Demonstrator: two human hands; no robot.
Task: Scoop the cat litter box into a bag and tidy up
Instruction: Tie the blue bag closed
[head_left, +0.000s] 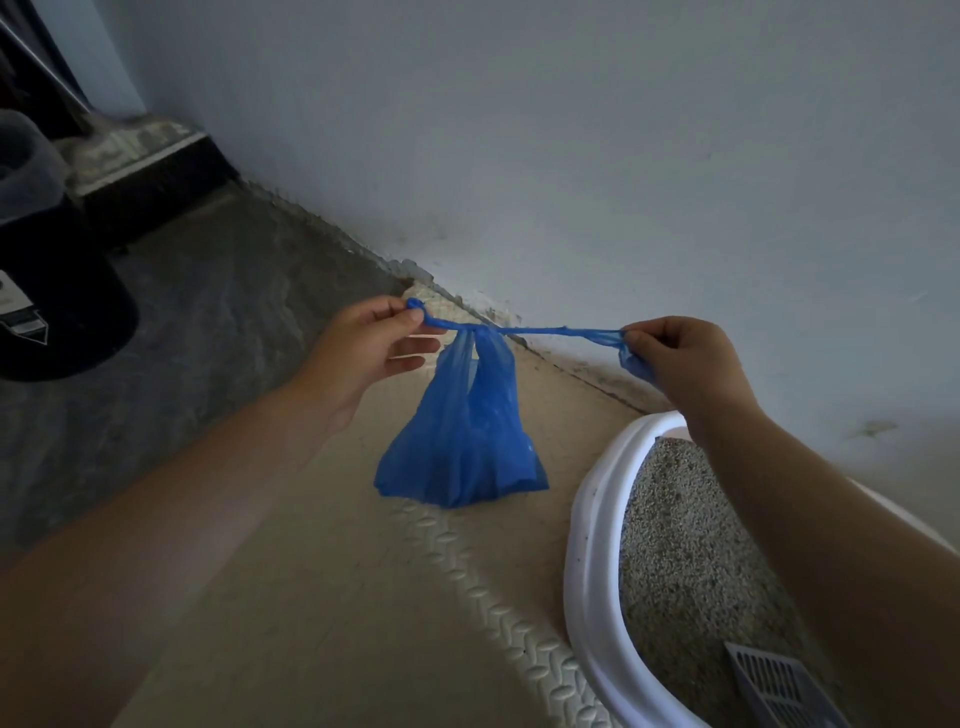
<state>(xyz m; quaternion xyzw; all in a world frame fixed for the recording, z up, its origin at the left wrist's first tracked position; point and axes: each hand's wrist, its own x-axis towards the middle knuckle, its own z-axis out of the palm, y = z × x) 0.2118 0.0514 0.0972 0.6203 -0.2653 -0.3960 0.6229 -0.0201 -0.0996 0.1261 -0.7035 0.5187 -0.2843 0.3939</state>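
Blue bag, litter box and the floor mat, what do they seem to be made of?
Blue bag: thin plastic film, slightly translucent; it crinkles and its handles stretch into cords. Litter box: probably rigid moulded plastic, smooth white with a soft sheen on the rounded rim. Floor mat: likely foam, matte beige, with an embossed pattern.

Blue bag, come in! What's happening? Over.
Handle ends pinched, pulled taut by left hand and right hand. Knotted blue bag hangs between them. Nothing in the way; scoop lies in litter box.

2 hands (363, 353) (685, 364) pinching knotted blue bag (462, 441), litter box (592, 545) beside
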